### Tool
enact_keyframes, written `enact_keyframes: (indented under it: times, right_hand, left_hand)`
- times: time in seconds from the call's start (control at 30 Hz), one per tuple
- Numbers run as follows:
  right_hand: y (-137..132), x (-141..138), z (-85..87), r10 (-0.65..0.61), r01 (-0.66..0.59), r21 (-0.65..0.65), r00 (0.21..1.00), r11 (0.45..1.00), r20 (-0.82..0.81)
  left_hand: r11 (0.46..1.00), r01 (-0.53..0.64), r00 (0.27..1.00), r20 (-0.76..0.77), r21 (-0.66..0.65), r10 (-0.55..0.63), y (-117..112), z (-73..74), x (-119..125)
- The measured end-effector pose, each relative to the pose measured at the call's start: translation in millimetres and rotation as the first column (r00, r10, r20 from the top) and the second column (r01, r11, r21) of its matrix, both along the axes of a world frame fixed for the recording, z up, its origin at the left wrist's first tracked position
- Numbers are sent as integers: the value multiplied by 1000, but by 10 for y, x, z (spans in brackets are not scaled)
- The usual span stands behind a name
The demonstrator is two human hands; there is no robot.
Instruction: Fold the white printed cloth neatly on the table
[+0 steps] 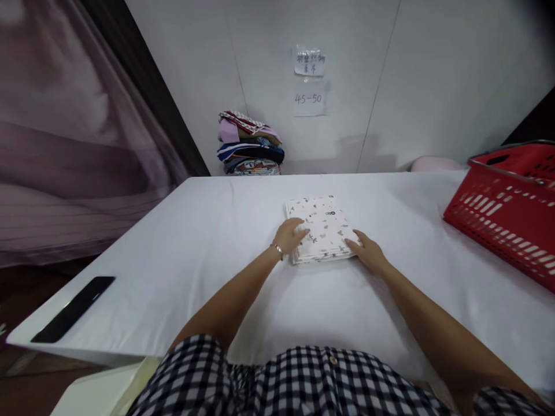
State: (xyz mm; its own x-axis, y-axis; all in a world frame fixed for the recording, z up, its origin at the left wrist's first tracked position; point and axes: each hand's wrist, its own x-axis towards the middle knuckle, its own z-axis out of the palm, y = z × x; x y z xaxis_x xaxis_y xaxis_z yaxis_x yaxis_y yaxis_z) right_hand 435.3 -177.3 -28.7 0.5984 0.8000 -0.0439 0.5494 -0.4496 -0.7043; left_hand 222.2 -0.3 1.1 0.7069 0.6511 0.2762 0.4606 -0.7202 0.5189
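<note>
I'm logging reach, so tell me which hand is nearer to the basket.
Right. The right hand is at the right edge of the cloth, left of the basket; the left hand, farther from the basket, is at the cloth's left edge.

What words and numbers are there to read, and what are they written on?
"45-50": on the lower paper.
Probably "折叠织物 桌布": on the upper paper, handwritten and a bit blurred.
The folded cloth has printed marks, too small to tell if any are letters.
</note>
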Motion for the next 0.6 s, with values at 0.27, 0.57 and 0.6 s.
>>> enact_keyframes:
  times: [0.27,0.57,0.6]
  right_hand:
    - [-192,-306,-16,32,-29,-33,993,999,113]
    - [-205,-510,21,216,-332,207,873,920,438]
    - [-169,-530,50,261,-369,161,849,915,460]
  left_hand:
    - [982,121,990,-85,145,-110,-468,-335,-545]
    - [986,49,992,110,157,-67,-516,-356,-539]
    - [987,50,993,96,156,-65,-524,-332,-517]
